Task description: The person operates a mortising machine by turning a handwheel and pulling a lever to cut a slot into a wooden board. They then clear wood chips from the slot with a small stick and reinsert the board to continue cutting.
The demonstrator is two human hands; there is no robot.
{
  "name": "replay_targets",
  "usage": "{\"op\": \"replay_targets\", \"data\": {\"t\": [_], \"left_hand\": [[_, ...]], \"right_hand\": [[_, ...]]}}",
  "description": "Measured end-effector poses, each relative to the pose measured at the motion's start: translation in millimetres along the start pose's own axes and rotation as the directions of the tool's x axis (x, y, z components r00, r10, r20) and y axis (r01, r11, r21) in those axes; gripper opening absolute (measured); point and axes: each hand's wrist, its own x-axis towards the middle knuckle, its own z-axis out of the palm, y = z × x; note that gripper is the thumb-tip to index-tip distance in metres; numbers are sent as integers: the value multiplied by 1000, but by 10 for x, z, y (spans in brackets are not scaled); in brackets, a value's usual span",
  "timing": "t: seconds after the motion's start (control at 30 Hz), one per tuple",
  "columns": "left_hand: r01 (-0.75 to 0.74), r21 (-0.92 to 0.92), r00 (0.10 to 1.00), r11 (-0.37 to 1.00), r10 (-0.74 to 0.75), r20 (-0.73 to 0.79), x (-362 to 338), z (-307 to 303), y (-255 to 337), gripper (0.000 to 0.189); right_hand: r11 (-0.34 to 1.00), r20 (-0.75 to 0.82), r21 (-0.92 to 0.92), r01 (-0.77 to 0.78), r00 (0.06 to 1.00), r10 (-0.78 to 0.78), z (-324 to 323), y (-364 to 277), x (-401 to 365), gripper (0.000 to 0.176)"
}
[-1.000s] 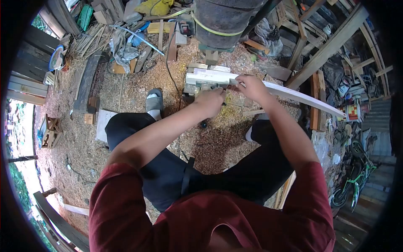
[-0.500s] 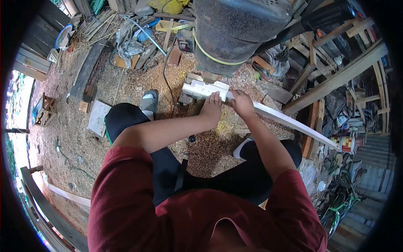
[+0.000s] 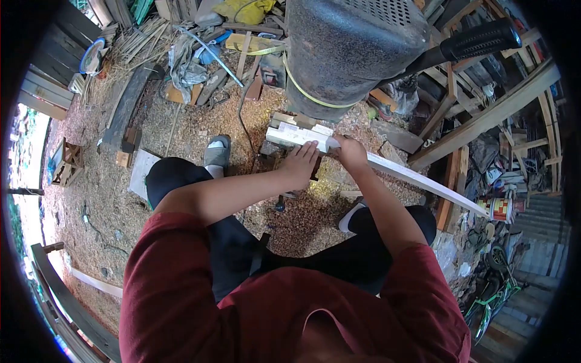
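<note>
A long pale wooden strip (image 3: 423,180) runs from my hands toward the lower right, its far end by a patterned bucket. My right hand (image 3: 351,152) is wrapped round the strip near its upper end. My left hand (image 3: 300,163) lies with its fingers on the near edge of a whitish wooden block (image 3: 295,137), palm down. That block rests on darker pieces low over the shavings, and what lies under it is partly hidden. Just beyond stands a big dark drum-like object (image 3: 345,54) with a yellow-green band.
The patterned bucket (image 3: 500,209) stands at the right. Timber frames (image 3: 484,115) lean at the upper right, with a green bicycle (image 3: 489,296) below. A pale board (image 3: 143,174) lies left of my knee. A cable crosses the shavings.
The view has shifted slightly, so the dark drum appears lower. My left hand has moved a little left and toward me along the block; my right hand still grips the strip.
</note>
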Motion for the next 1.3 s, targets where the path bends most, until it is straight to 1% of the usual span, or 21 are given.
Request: {"op": "replay_targets", "data": {"t": [0.03,0.07,0.1,0.17,0.23,0.3,0.33,0.37,0.43,0.5,0.53,0.73,0.87,0.93,0.97,1.03,1.1,1.17,1.23,1.27,1.3], "left_hand": [[-33,-93,996,995,25,-87,-48,53,-50,78],[-35,-91,996,995,28,-83,-104,114,-70,78],[-19,-184,992,983,-5,-129,-195,130,-64,71],[-9,-281,986,960,-38,-161,-340,163,-115,64],[39,-332,996,942,-62,-58,-521,6,-193,50],[49,-277,995,960,-72,-75,-654,-230,-243,46],[199,-270,977,942,-170,126,-683,-406,-290,47],[340,-230,911,912,-258,322,-707,-500,-335,47],[332,-217,916,918,-259,305,-819,-458,-490,43],[59,-128,879,990,9,476,-883,-301,-653,34],[24,-155,937,988,32,348,-944,-161,-657,25],[-195,-117,964,974,212,162,-985,-25,-816,20],[-210,-123,967,970,225,122,-1020,-2,-744,19],[-292,-261,951,920,249,-183,-993,64,-545,17],[-295,-258,950,920,255,-178,-952,73,-416,17],[-353,-353,915,867,240,-325,-868,-65,-67,16],[-298,-349,943,888,217,-253,-958,-291,90,16],[-240,-333,965,912,187,-182,-1028,-331,35,16],[-202,-17,935,979,187,-303,-1075,-232,-206,17],[-165,73,981,983,172,-87,-1035,-218,-311,22],[-163,73,982,984,170,-88,-977,-208,-352,22]], "right_hand": [[1000,0,2,-5,1000,5,23,0,-27,33],[997,-150,-56,55,987,-63,57,-7,-69,31],[987,-291,-121,103,947,-135,60,-57,-127,29],[990,-271,-83,117,953,-135,49,-96,-278,27],[990,-247,-49,136,958,-144,36,-175,-454,26],[973,-151,27,231,963,-224,93,-247,-641,24],[976,-87,-20,215,973,-216,95,-305,-723,24],[977,-81,-12,212,974,-212,102,-347,-768,24],[969,34,16,245,969,-246,113,-399,-811,22],[967,11,51,251,968,-252,141,-426,-805,20],[961,-10,65,267,964,-267,109,-456,-814,20],[953,-35,75,294,956,-292,97,-476,-838,19],[943,-95,86,322,945,-314,121,-448,-843,19],[949,-82,92,300,953,-293,55,-471,-855,19],[954,-68,93,284,958,-278,37,-489,-863,20],[951,-104,94,294,953,-284,67,-461,-880,20],[945,-141,97,312,944,-297,70,-445,-907,20],[972,-39,51,231,973,-229,17,-433,-907,22],[974,-21,59,217,976,-216,-3,-392,-907,23],[978,3,65,198,980,-199,-2,-373,-913,24],[978,4,63,200,980,-201,9,-358,-912,24]]}}
